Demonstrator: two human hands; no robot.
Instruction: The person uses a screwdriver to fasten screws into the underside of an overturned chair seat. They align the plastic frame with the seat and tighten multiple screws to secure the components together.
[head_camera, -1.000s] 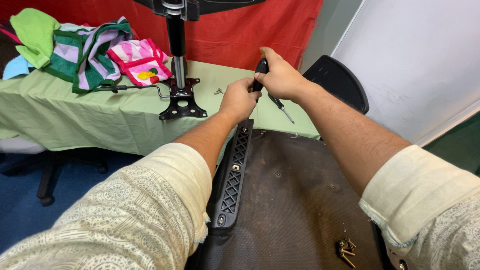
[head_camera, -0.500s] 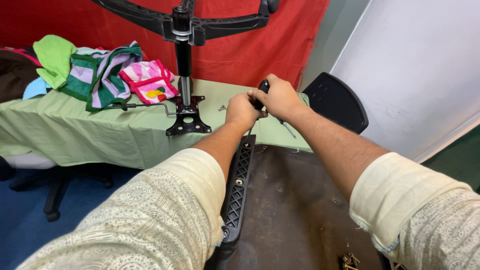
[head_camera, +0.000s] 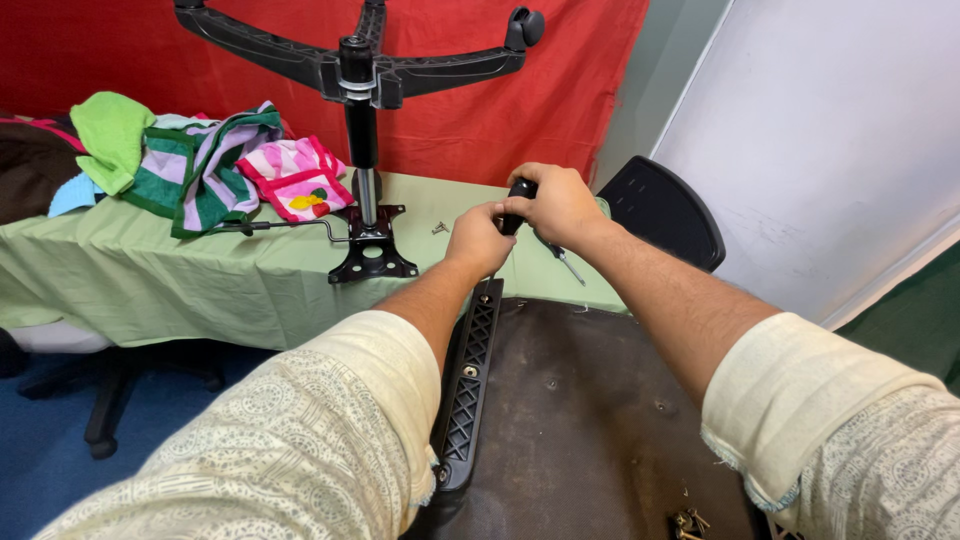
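Both your hands close on one black-handled screwdriver (head_camera: 520, 200): right hand (head_camera: 556, 205) wraps the handle top, left hand (head_camera: 478, 238) grips below, above the black armrest bracket (head_camera: 468, 385).

both hands (head_camera: 520, 220) on screwdriver (head_camera: 518, 203), armrest bracket (head_camera: 470, 380), chair base (head_camera: 362, 70)

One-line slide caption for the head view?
Both hands, left hand and right hand, grip a black-handled screwdriver above a black plastic armrest bracket.

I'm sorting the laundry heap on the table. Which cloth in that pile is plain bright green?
The plain green cloth at the pile's left end, on top. Beside it lie a green-striped cloth and a pink-striped one.
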